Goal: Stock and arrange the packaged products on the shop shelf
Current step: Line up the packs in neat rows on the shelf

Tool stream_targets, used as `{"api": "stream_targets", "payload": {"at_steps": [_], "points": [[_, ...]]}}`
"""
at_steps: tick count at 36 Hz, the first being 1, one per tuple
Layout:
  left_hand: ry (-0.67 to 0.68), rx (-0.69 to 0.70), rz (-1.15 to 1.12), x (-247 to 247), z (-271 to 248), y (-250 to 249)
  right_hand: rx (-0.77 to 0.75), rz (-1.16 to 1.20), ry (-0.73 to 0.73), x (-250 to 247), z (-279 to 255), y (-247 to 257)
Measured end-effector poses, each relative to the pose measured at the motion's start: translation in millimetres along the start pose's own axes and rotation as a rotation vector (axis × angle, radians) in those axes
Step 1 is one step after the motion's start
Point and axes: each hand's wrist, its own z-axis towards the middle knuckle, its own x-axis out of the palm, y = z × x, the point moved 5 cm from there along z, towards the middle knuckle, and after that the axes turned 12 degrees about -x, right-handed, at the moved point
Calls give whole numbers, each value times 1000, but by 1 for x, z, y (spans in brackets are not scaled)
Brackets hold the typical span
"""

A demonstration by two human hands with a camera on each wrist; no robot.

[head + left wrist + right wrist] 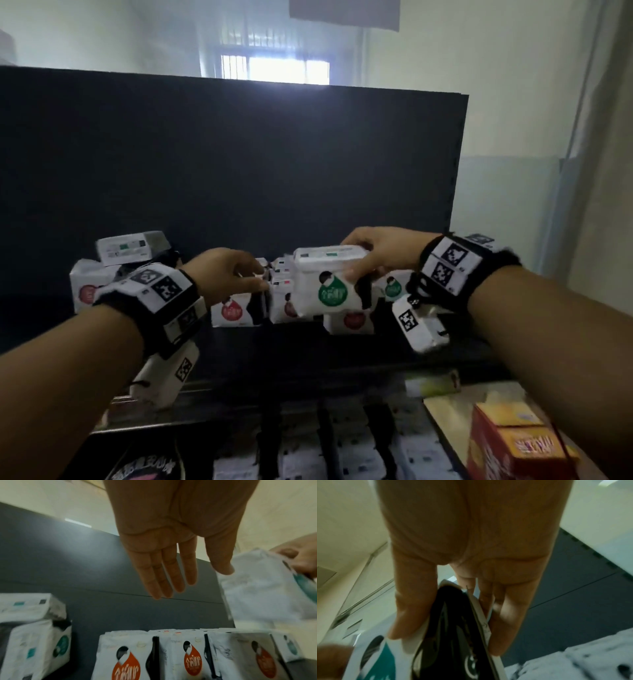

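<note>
My right hand [354, 262] holds a white pack with a green drop logo [329, 286] above the dark shelf [274, 349]. In the right wrist view the thumb and fingers [501, 635] pinch the pack's black side [452, 642]. My left hand [258, 277] hovers just left of it with straight fingers [164, 574], holding nothing, and its thumb tip is at the edge of the held pack [257, 592]. Below stand several white packs with red drop logos [192, 658], side by side in a row [234, 310]. At the left sits a small stack of green-logo packs [132, 246].
A tall dark back panel [239, 164] closes the shelf behind. A lower shelf level holds more white packs [359, 455]. An orange-red carton [513, 442] stands at the lower right, with a pale green pack [431, 382] behind it. The wall runs along the right.
</note>
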Motion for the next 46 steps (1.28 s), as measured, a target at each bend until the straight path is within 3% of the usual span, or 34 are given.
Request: {"api": "stream_targets", "payload": {"at_steps": [3, 7, 11, 14, 17, 23, 36, 41, 46], "points": [[8, -26, 65, 19, 20, -29, 33, 61, -117, -50, -17, -37], [19, -26, 175, 49, 41, -65, 199, -211, -253, -93, -23, -96], [44, 12, 337, 73, 59, -100, 306, -417, -106, -86, -12, -140], [58, 72, 478, 91, 71, -120, 297, -436, -11, -72, 0, -162], [92, 39, 539, 106, 81, -127, 287, -466, 31, -64, 10, -178], [86, 16, 662, 120, 84, -137, 275, -537, 37, -56, 30, -200], [107, 27, 648, 132, 91, -135, 239, -1005, 97, -48, 44, -217], [113, 3, 633, 132, 89, -136, 239, -1049, 68, -47, 43, -218], [124, -4, 601, 133, 87, -135, 287, -937, 104, -48, 34, -205]]}}
